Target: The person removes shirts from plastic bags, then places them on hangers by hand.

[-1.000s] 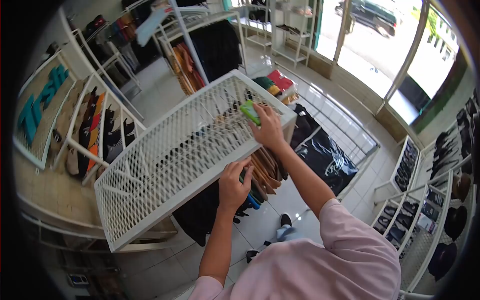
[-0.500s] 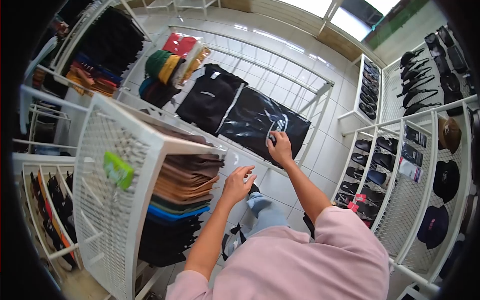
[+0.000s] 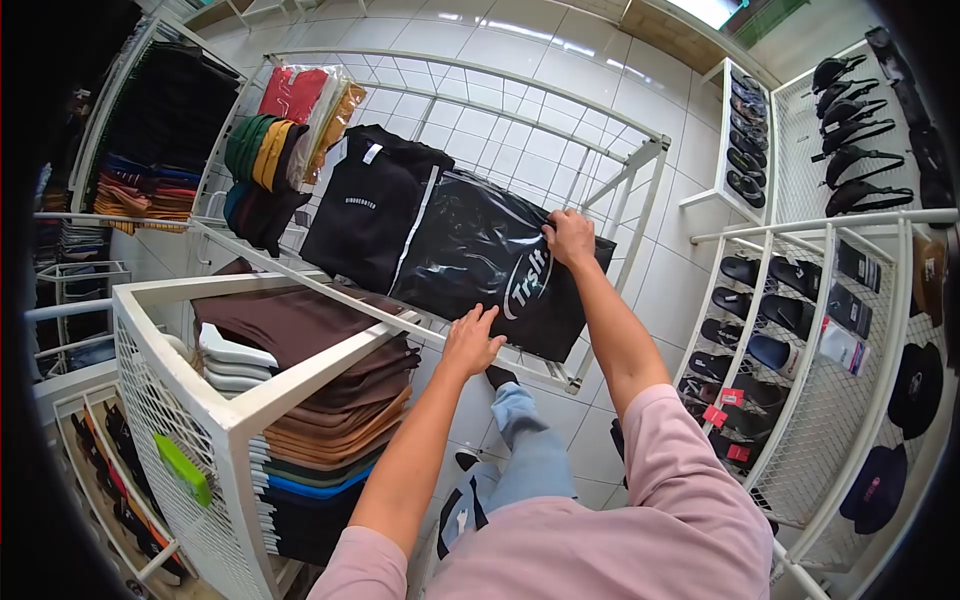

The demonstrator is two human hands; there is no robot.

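Note:
A glossy black plastic bag (image 3: 470, 235) with a white "Trslt." print lies across a low white wire rack (image 3: 645, 160). My right hand (image 3: 571, 242) is at its upper right edge, fingers curled and thumb bent in on the dark plastic. By the lower edge, my left hand (image 3: 472, 343) has its fingers stretched out and slightly apart, fingertips right at the plastic and nothing in them. Left of the bag, a black T-shirt (image 3: 365, 215) with small chest lettering is spread flat, a white tag at its collar.
Folded caps (image 3: 260, 150) and a red packaged garment (image 3: 292, 92) sit at the rack's left end. A white display stand (image 3: 235, 420) with hanging brown and dark shirts (image 3: 330, 400) rises close by my left arm. Shelves of sandals (image 3: 735, 300) and hats (image 3: 912, 390) line the right side.
My right hand has moved from over the bag's print up to its upper right edge, uncovering the lettering. My left hand has come to the bag's lower edge. The view has shifted.

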